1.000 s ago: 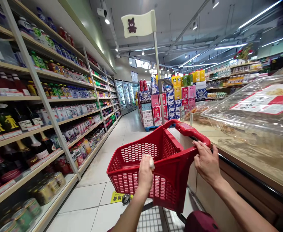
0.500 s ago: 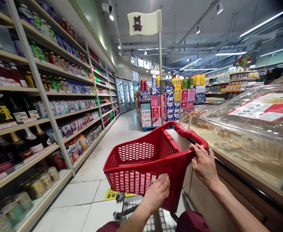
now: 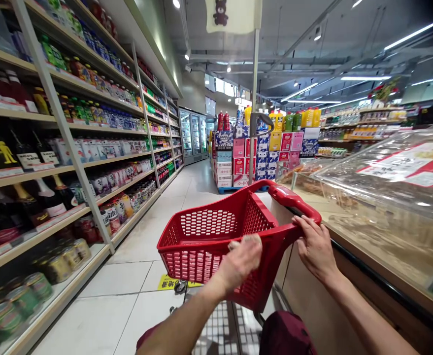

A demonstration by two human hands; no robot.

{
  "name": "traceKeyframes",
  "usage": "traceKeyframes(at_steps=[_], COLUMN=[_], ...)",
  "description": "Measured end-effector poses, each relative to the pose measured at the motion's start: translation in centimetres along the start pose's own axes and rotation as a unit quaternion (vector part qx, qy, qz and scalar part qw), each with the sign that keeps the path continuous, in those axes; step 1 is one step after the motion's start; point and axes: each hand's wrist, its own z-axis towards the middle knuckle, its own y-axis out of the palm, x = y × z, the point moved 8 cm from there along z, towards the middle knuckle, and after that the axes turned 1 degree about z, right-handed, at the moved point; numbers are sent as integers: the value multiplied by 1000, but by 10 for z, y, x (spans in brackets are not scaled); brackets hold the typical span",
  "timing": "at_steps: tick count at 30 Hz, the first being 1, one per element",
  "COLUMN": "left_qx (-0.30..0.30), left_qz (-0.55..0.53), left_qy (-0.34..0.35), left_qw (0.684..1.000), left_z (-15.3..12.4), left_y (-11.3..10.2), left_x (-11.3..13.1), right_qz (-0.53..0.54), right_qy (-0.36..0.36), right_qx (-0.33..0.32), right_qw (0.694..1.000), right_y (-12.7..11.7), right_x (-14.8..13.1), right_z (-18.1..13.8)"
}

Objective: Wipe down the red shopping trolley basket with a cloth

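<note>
Standing on pale floor tiles (image 3: pixel 123 276), the red cart (image 3: pixel 270 256) sits between drinks shelves (image 3: pixel 63 123) and a counter (image 3: pixel 301 281), with stacked boxes (image 3: pixel 238 165) and fridges (image 3: pixel 193 133) beyond. The left hand (image 3: pixel 241 259), blurred, curls around a pale cloth (image 3: pixel 234 244) at its near side; the right hand (image 3: pixel 316 246) drapes close-set fingers over the handle (image 3: pixel 289 197).

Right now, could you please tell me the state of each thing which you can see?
Red cart: upright
Left hand: curled, blurred; contact with cart unclear
Pale wad: held in left hand, blurred
Right hand: resting on cart's handle corner
Clear container: lid appears closed
Fridge doors: appear shut
Cartons: stacked
Ceiling lights: lit
</note>
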Motion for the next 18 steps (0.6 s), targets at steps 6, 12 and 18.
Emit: traceKeyframes(at_steps=[6,12,18], left_qx=[-51,-13,-49], left_qz=[4,21,11], left_qy=[36,-74,-85], left_qw=[998,997,995], left_z=[-42,-89,-153], left_y=[-1,-24,-19], left_x=[-13,-48,-52], right_qz=[-14,-49,-20], right_qy=[-23,-34,-81], right_qx=[2,37,-17], right_qw=[1000,998,996], right_y=[1,0,29], right_x=[-1,-18,-66], right_z=[0,4,2])
